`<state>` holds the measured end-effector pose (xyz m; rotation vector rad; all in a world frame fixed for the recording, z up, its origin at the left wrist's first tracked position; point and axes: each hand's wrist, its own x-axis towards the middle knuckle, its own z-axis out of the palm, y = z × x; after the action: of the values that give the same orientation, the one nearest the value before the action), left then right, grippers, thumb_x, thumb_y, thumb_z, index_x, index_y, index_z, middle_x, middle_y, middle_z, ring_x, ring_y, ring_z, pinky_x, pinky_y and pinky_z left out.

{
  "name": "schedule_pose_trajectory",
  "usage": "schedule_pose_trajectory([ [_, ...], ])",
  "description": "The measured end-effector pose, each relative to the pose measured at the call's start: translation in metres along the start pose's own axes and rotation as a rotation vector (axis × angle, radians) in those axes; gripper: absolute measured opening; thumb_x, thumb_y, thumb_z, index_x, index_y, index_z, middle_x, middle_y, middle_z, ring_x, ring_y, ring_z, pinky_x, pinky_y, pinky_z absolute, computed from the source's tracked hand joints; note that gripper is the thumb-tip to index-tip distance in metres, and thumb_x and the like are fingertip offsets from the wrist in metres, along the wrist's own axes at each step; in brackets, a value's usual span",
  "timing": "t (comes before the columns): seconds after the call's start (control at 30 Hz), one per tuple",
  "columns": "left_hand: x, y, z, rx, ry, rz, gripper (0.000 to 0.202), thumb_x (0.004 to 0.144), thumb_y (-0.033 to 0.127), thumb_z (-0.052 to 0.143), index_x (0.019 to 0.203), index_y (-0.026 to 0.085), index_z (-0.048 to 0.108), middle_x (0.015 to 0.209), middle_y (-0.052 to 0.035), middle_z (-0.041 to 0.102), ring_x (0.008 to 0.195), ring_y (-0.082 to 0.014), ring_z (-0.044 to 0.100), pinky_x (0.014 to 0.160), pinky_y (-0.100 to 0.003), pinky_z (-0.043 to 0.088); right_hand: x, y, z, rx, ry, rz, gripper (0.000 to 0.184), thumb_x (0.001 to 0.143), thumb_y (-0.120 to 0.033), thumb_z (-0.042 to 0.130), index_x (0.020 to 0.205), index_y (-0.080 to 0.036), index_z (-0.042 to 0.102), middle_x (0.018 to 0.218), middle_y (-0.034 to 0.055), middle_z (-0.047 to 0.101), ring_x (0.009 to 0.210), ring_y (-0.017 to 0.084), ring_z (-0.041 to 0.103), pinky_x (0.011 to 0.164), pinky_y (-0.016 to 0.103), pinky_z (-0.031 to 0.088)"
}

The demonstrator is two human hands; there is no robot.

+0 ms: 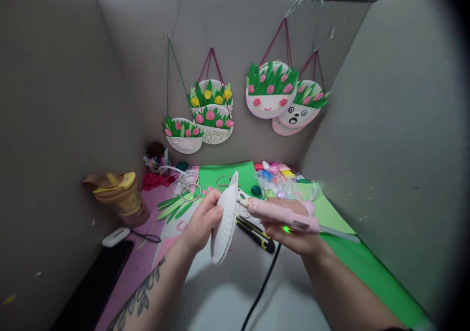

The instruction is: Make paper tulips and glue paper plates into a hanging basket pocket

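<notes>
My left hand (205, 221) grips a white paper plate (225, 223) with a fluted rim, tilted nearly upright and seen almost edge-on. In my right hand (293, 238) is a pink hot glue gun (281, 213), lit by a small green light underneath. Its nozzle points left and meets or nearly meets the plate's right edge; I cannot tell if they touch. A black cord (266, 287) runs down from the gun toward me. Below the gun a black and yellow utility knife (257, 234) lies on the table. The plate's inner side is hidden.
Paper-plate baskets with paper tulips (271, 91) hang on the back wall. Green paper leaves (176, 207), metal rings (190, 191) and red yarn (156, 180) lie left. A brown cup (125, 201) stands farther left. Plastic-wrapped craft pieces (281, 181) and green sheets (325, 208) are on the right.
</notes>
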<state>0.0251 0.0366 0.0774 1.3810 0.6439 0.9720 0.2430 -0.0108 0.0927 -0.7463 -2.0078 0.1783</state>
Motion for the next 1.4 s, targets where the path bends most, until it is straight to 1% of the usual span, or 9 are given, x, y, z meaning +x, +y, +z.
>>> schedule_pose_trajectory([
  [0.1,0.0,-0.001,-0.001,-0.003,0.007,-0.03,0.025,0.077,0.042,0.056,0.079,0.019,0.044,0.066,0.0045,0.042,0.055,-0.0098,0.036,0.05,-0.022,0.028,0.002,-0.001,0.0,0.017,0.059,0.008,0.027,0.091,-0.034,0.054,0.115,-0.024,0.062,0.068,0.0017,0.062,0.059,0.017,0.059,0.051,0.031,0.048],
  [0.23,-0.001,-0.001,-0.001,0.005,-0.018,0.007,0.026,0.077,0.043,0.057,0.079,0.019,0.046,0.066,0.0041,0.043,0.057,-0.0097,0.036,0.052,-0.022,0.028,0.004,-0.003,-0.001,0.012,0.093,0.04,0.022,0.09,-0.032,0.056,0.109,-0.024,0.064,0.067,0.0016,0.061,0.057,0.016,0.059,0.051,0.03,0.049],
  [0.37,0.0,0.0,0.0,0.004,-0.02,0.006,0.026,0.077,0.041,0.057,0.077,0.019,0.044,0.066,0.0045,0.041,0.056,-0.0092,0.034,0.051,-0.022,0.027,0.005,-0.004,-0.001,0.008,0.064,0.095,0.018,0.09,-0.034,0.056,0.102,-0.024,0.066,0.067,0.0024,0.06,0.059,0.018,0.06,0.052,0.032,0.051],
  [0.63,0.002,-0.003,-0.002,0.025,0.009,0.015,0.023,0.076,0.039,0.056,0.078,0.019,0.044,0.069,0.0037,0.041,0.06,-0.0105,0.036,0.055,-0.022,0.03,-0.003,0.005,-0.003,0.032,-0.097,-0.062,0.024,0.09,-0.033,0.053,0.111,-0.027,0.064,0.075,0.0024,0.064,0.064,0.017,0.059,0.057,0.031,0.05],
  [0.73,0.002,-0.001,-0.002,0.037,0.016,0.014,0.024,0.077,0.04,0.056,0.077,0.019,0.043,0.068,0.0043,0.039,0.058,-0.0099,0.034,0.054,-0.022,0.028,-0.002,0.004,-0.006,0.034,-0.052,-0.02,0.027,0.09,-0.033,0.053,0.114,-0.026,0.064,0.071,0.0024,0.063,0.062,0.017,0.058,0.054,0.03,0.049],
  [0.8,0.002,0.003,-0.005,0.083,0.028,0.036,0.028,0.077,0.044,0.056,0.076,0.02,0.042,0.067,0.0045,0.039,0.057,-0.0098,0.033,0.052,-0.022,0.027,0.0,0.002,-0.008,0.016,-0.005,0.034,0.03,0.09,-0.033,0.055,0.118,-0.025,0.064,0.07,0.0022,0.063,0.059,0.017,0.058,0.053,0.031,0.049],
  [0.9,0.002,0.01,-0.013,0.209,0.077,0.093,0.033,0.076,0.049,0.057,0.077,0.02,0.043,0.067,0.0042,0.04,0.057,-0.0103,0.035,0.052,-0.022,0.027,0.001,0.001,-0.013,-0.021,-0.019,0.049,0.037,0.089,-0.029,0.056,0.125,-0.025,0.06,0.075,0.0026,0.067,0.062,0.017,0.06,0.057,0.031,0.05],
  [1.07,0.0,0.019,-0.025,0.485,0.181,0.169,0.029,0.079,0.047,0.055,0.077,0.02,0.045,0.064,0.0048,0.038,0.058,-0.0112,0.035,0.053,-0.023,0.027,0.001,0.0,-0.012,-0.137,-0.046,0.051,0.035,0.087,-0.024,0.056,0.121,-0.026,0.063,0.07,0.001,0.064,0.059,0.016,0.059,0.053,0.029,0.046],
  [1.4,0.0,0.021,-0.025,0.644,0.174,0.207,0.022,0.081,0.04,0.053,0.078,0.02,0.046,0.062,0.0057,0.039,0.056,-0.011,0.036,0.052,-0.023,0.027,0.003,0.002,-0.008,-0.215,-0.055,-0.001,0.029,0.086,-0.023,0.056,0.114,-0.023,0.065,0.068,0.0002,0.064,0.059,0.015,0.059,0.051,0.028,0.044],
])
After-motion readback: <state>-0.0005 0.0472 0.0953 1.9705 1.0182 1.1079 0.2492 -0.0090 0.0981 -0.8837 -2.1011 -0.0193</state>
